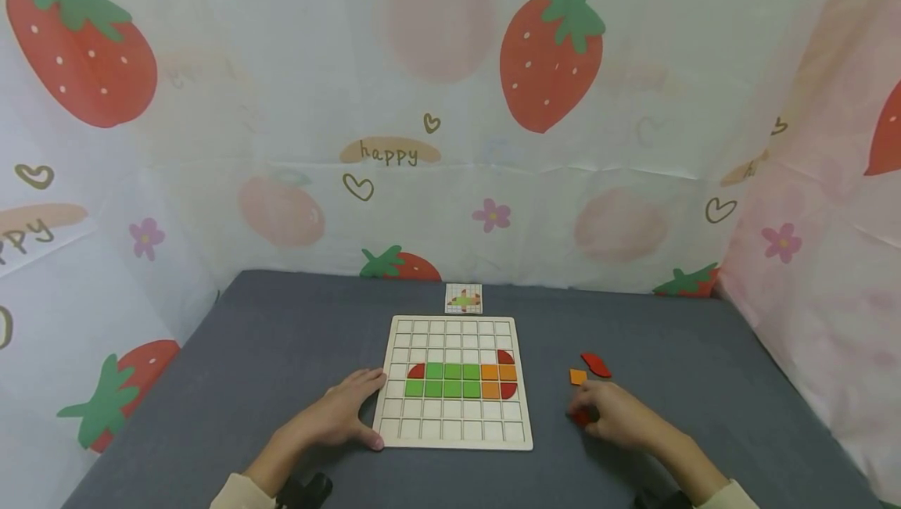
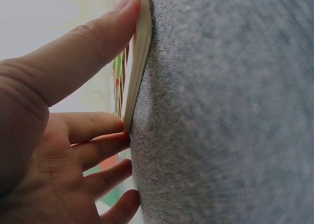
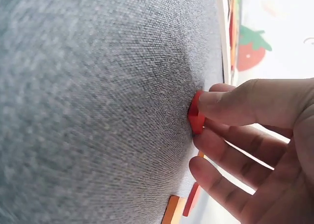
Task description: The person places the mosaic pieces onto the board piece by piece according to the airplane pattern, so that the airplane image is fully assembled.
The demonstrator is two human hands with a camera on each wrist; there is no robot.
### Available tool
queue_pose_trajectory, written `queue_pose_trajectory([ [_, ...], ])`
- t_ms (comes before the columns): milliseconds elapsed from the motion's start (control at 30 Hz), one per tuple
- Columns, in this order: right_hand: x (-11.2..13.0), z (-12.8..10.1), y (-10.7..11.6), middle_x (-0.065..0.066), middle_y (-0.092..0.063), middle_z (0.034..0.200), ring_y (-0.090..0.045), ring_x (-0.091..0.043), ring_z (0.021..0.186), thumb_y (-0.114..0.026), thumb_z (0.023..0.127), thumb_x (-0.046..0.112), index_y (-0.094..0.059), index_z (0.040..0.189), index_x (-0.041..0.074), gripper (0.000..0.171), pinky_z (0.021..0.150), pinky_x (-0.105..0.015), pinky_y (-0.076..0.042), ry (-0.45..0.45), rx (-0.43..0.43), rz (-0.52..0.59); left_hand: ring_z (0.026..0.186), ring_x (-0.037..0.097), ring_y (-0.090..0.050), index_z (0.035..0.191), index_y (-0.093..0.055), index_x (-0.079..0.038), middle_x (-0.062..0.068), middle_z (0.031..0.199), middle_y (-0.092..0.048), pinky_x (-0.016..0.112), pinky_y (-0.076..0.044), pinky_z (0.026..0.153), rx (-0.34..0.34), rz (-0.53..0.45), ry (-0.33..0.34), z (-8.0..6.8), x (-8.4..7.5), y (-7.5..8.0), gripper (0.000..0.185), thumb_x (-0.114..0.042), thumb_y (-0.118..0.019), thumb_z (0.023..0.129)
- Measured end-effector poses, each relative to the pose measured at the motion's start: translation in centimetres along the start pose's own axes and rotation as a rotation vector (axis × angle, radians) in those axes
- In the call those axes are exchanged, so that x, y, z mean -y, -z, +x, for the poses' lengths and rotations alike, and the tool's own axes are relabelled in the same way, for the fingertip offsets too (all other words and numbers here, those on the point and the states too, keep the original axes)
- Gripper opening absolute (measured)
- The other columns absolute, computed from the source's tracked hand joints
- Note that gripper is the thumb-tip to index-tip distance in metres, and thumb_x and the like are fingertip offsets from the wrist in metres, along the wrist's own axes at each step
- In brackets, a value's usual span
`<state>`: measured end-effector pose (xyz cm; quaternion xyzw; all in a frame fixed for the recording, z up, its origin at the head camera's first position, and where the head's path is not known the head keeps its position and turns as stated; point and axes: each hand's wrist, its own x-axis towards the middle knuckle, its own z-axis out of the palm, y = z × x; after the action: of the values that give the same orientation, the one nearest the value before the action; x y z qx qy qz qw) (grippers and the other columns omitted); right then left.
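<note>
Right hand (image 1: pixel 619 415) pinches a red piece (image 3: pixel 196 117) flat on the cloth; shallow grip, may slip. Left hand (image 1: pixel 345 414), fingers straight, steadies the board (image 1: pixel 394 423); a nudge could shift the tiles.

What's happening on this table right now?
A person steadies a pale wooden grid board with the left hand at its near left corner. The right hand pinches a small red tile on the grey cloth table. An orange square tile and a red leaf-shaped tile lie loose nearby. Green, orange and red tiles already fill two rows.
</note>
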<state>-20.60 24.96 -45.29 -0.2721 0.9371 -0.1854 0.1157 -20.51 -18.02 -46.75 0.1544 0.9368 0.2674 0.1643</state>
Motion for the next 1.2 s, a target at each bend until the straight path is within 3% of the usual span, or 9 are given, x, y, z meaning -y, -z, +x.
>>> queue_pose_trajectory([
  [200,-0.01,-0.04,-0.03,0.004,-0.064,0.097,-0.064,-0.022,0.093,-0.076,0.073,-0.003,-0.074,0.096,0.011,0.026,0.076,-0.034,-0.054,-0.012,-0.001,0.011,0.145,0.043,-0.026,0.145,-0.041,0.001,0.018,0.154,-0.038,0.068,-0.025,0.108,0.001,-0.001,0.000,-0.05,0.08,-0.02,0.100,-0.031,-0.089,0.063],
  [567,-0.38,0.08,-0.53,0.006,-0.062,0.090,-0.055,-0.003,0.080,-0.078,0.079,0.010,-0.075,0.096,0.010,0.017,0.067,-0.023,-0.047,-0.055,-0.049,0.092,0.145,0.045,-0.025,0.145,-0.040,0.004,0.021,0.154,-0.037,0.068,-0.024,0.108,-0.001,-0.019,-0.024,-0.31,-0.10,0.11,0.101,-0.029,-0.089,0.063],
  [833,-0.50,-0.09,-0.19,0.005,-0.060,0.091,-0.054,-0.004,0.079,-0.069,0.071,-0.011,-0.074,0.097,0.008,0.033,0.066,-0.023,-0.047,-0.010,-0.026,0.086,0.146,0.044,-0.025,0.145,-0.040,0.004,0.020,0.154,-0.037,0.068,-0.024,0.109,0.007,-0.016,-0.013,-0.30,-0.19,0.26,0.100,-0.029,-0.089,0.064],
  [1067,-0.25,0.09,-0.49,0.005,-0.060,0.083,-0.047,0.001,0.070,-0.077,0.077,0.004,-0.074,0.096,0.006,0.019,0.060,-0.021,-0.043,-0.023,-0.076,0.116,0.145,0.044,-0.024,0.146,-0.040,0.003,0.020,0.154,-0.036,0.068,-0.024,0.108,0.008,-0.012,-0.014,-0.21,-0.16,0.18,0.101,-0.030,-0.089,0.063],
  [1200,-0.07,0.19,-0.53,0.007,-0.059,0.086,-0.051,-0.001,0.074,-0.080,0.076,0.008,-0.075,0.094,0.010,0.019,0.065,-0.023,-0.046,-0.027,-0.087,0.100,0.145,0.045,-0.025,0.145,-0.041,0.003,0.020,0.154,-0.037,0.069,-0.024,0.108,0.003,-0.009,-0.009,-0.23,-0.24,0.19,0.101,-0.029,-0.089,0.063],
])
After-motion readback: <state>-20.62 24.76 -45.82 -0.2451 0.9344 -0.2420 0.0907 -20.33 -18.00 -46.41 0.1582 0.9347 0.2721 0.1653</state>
